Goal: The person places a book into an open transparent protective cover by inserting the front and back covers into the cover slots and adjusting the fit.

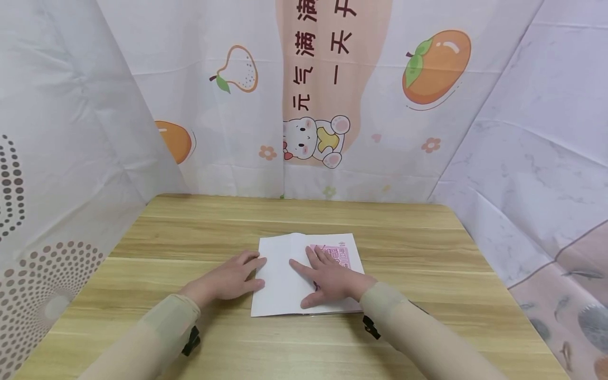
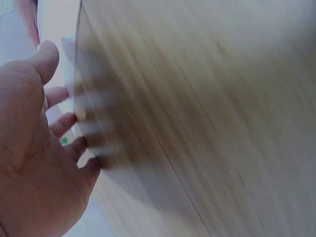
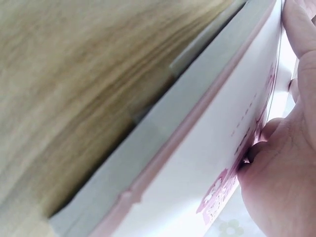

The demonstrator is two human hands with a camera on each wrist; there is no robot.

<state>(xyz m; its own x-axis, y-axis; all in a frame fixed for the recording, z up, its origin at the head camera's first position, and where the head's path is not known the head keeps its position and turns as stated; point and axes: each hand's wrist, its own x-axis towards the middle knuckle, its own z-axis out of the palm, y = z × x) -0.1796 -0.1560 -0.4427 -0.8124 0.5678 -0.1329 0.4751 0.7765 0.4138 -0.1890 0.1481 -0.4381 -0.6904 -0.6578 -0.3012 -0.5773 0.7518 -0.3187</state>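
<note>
A book [image 1: 275,293] lies open on the wooden table, its left side plain white and its right page printed in pink. My right hand [image 1: 328,279] rests on the right page with fingers spread, the index fingertip reaching to the fold and the thumb low on the page. At the book's left edge is my left hand [image 1: 233,277], fingers stretched, fingertips and thumb right at the edge. The right wrist view shows the book's thick page block [image 3: 148,143] from the side, with the right hand [image 3: 281,168] over the pink print.
Wood-grain tabletop [image 1: 418,248] surrounds the book. Behind the table hangs a white curtain [image 1: 190,89] printed with fruit, flowers and a cartoon animal. More hanging cloth [image 1: 537,174] borders the table on the right, and dotted cloth [image 1: 52,211] on the left.
</note>
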